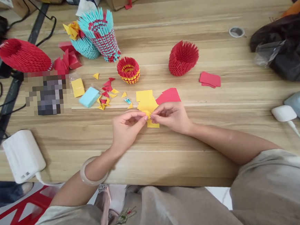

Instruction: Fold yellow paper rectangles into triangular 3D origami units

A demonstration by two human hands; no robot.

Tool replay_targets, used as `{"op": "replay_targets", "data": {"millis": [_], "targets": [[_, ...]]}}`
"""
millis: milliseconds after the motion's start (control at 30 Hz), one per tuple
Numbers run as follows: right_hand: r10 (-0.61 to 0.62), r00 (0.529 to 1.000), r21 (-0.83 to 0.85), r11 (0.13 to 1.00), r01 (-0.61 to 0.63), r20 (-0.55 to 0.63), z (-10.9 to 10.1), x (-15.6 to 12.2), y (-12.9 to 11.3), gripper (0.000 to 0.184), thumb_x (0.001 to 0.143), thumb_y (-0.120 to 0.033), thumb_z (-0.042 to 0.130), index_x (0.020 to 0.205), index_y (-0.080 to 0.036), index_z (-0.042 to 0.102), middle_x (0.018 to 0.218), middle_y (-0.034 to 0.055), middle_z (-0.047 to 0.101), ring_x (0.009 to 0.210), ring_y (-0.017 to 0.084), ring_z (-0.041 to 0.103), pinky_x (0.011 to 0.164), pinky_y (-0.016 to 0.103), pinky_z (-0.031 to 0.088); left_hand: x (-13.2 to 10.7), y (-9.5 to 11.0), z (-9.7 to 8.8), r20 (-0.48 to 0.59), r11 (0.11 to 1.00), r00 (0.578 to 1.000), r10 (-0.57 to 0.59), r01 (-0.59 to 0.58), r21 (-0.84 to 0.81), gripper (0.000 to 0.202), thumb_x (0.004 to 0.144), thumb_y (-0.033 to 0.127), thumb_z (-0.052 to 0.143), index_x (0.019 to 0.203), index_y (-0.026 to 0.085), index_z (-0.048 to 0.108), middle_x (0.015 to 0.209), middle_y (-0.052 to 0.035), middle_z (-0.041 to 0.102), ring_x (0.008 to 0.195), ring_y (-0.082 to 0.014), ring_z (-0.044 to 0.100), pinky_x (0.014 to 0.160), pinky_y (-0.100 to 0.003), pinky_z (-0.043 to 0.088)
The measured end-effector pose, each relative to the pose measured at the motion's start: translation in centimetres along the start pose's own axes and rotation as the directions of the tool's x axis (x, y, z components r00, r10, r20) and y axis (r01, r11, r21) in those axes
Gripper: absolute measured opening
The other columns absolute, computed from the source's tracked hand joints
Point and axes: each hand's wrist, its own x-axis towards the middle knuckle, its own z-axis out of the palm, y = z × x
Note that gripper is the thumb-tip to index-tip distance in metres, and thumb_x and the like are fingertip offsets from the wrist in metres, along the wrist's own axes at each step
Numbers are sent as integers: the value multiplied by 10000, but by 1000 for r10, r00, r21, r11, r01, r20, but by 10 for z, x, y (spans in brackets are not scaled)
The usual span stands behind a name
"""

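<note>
Between my fingertips is a small yellow piece of paper point(147, 113), pinched from both sides and partly hidden by the fingers. My left hand point(128, 125) grips its left edge, and my right hand point(172, 117) closes on its right edge. Under and behind it lie yellow paper slips point(145, 98) on the table. A fan of red paper slips point(169, 95) lies just beyond my right hand. To the left, folded yellow and red triangles point(104, 101) are scattered, with a small blue folded piece point(127, 100) near them.
Beyond my hands stand a red-and-yellow folded-paper bowl point(128, 71), a red paper vase point(183, 58) and a tall blue-and-red vase point(104, 38). A blue paper stack point(89, 96) and a red stack point(209, 79) lie on the table. A white power bank point(24, 156) sits at left; a black bag point(282, 50) at right.
</note>
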Motion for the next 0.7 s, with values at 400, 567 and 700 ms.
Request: {"op": "replay_targets", "data": {"millis": [400, 567, 700], "targets": [[-417, 859, -378, 775, 507, 297, -11, 1, 0, 157, 867, -263, 547, 834, -218, 694, 863, 79, 707, 813, 182, 666, 748, 326, 551, 4, -2, -1, 7, 966, 981, -192, 190, -176, 209, 583, 260, 826, 728, 150, 723, 724, -42, 712, 662, -159, 662, 672, -297, 566], [-490, 802, -353, 724, 592, 340, -12, 1, 1, 151, 862, -210, 553, 830, -211, 701, 854, 89, 698, 800, 173, 658, 727, 314, 550, 6, -6, -1, 45, 949, 977, -210, 214, -231, 194, 584, 264, 819, 718, 155, 731, 723, -45, 711, 663, -157, 655, 659, -290, 558], [-395, 865, -331, 808, 488, 310, -11, 1, -1, 136, 842, -250, 593, 795, -217, 717, 851, 74, 710, 793, 164, 668, 710, 299, 554, 8, -6, -2, 41, 966, 983, -182, 186, -182, 222, 550, 263, 842, 708, 152, 731, 707, -41, 710, 642, -151, 650, 620, -268, 557]]}}
